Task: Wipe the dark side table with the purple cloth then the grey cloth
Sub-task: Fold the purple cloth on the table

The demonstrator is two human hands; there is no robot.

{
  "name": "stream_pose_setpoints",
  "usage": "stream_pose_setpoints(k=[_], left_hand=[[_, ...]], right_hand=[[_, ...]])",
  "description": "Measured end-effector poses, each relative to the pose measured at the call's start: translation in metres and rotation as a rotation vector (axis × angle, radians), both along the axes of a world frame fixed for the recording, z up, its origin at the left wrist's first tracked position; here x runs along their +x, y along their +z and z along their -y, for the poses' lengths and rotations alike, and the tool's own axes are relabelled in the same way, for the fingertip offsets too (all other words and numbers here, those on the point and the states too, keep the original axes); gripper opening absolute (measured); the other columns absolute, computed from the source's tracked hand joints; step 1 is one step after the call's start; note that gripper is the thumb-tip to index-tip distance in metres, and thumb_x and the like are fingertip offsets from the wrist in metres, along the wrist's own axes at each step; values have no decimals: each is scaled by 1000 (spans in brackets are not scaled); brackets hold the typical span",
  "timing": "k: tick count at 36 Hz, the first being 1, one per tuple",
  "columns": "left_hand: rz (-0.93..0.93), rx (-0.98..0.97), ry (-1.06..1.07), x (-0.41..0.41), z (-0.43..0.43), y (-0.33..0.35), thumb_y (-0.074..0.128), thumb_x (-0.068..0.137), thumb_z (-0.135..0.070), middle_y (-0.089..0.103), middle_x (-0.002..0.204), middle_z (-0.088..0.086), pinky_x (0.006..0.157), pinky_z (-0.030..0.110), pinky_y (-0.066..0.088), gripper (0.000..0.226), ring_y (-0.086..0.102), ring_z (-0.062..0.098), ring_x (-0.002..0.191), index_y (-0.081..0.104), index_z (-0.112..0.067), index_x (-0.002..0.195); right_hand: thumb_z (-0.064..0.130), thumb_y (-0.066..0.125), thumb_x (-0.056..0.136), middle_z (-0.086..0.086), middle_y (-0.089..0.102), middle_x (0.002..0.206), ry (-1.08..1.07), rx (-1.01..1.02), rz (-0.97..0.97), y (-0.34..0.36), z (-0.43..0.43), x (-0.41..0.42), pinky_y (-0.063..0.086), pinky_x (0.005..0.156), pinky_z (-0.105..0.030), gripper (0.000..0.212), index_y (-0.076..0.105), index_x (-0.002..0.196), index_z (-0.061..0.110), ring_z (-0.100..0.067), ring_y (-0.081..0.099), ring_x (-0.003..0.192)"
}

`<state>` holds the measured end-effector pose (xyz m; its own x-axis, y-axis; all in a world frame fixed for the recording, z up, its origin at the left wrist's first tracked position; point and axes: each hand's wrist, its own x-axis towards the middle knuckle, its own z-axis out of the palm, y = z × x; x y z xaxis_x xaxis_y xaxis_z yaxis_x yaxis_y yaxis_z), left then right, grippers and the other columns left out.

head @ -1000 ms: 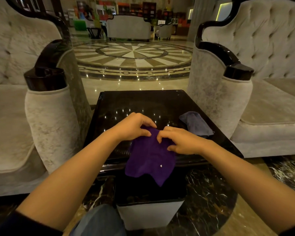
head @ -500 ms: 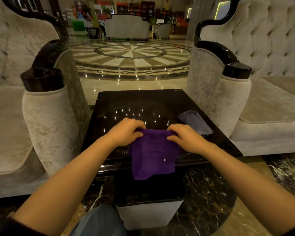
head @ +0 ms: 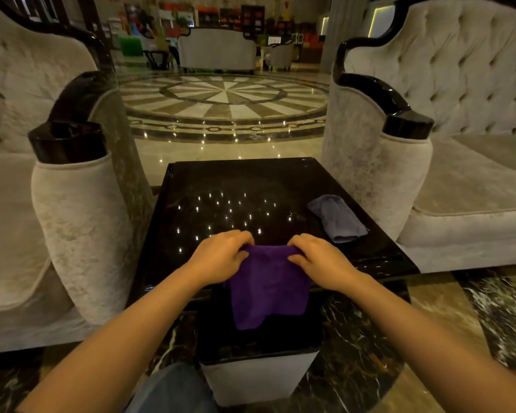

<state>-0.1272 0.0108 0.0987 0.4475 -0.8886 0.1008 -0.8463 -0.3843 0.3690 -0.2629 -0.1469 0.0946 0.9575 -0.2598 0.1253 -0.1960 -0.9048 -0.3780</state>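
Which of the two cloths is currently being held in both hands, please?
The purple cloth, gripped along its top edge by the left hand and right hand; the grey cloth lies untouched on the table's right side.

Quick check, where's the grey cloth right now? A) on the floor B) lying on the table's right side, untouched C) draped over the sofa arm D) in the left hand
B: the grey cloth lies bunched on the right part of the dark side table, while the left hand and right hand both grip the purple cloth.
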Motion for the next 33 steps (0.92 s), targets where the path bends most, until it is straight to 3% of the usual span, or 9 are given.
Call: stream_pose_setpoints(k=[6,9,14,23,28,33], left_hand=[[-99,-79,2,4,-2,8,51,88,-17,61,100,-3,80,32,50,13,57,13,92,59,-20,99],[-106,-112,-11,7,-2,17,53,87,-15,62,98,-1,82,35,51,14,58,15,92,61,-17,99],[-14,-195,-9,21,5,49,55,86,-11,65,101,7,86,41,49,18,58,20,95,63,-12,102],[211,-366,21,62,33,111,52,86,-3,64,104,8,81,29,39,23,55,21,98,63,-11,105],[174,-319,34,62,29,84,54,85,-6,65,105,8,88,37,46,25,57,22,100,63,-13,107],[70,-113,24,54,24,22,56,85,-11,66,109,5,91,34,47,27,59,18,103,63,-16,110]], right_hand=[[25,48,91,6,49,96,14,34,-5,13,3,0,47,82,-34,16,55,103,18,-16,54,94],[23,51,90,1,52,97,29,45,26,23,8,4,46,84,-35,16,57,102,15,-19,54,95],[18,55,87,-10,58,104,34,13,136,54,24,25,40,81,-30,19,60,104,11,-21,53,96],[8,51,87,-10,57,103,30,-75,361,110,58,71,33,80,-26,18,59,103,8,-13,45,92],[10,54,86,1,49,97,55,-63,249,83,61,72,37,80,-27,21,59,106,13,-12,45,92],[12,54,87,-11,56,110,100,48,-52,29,57,60,43,86,-33,23,60,109,12,-23,54,103]])
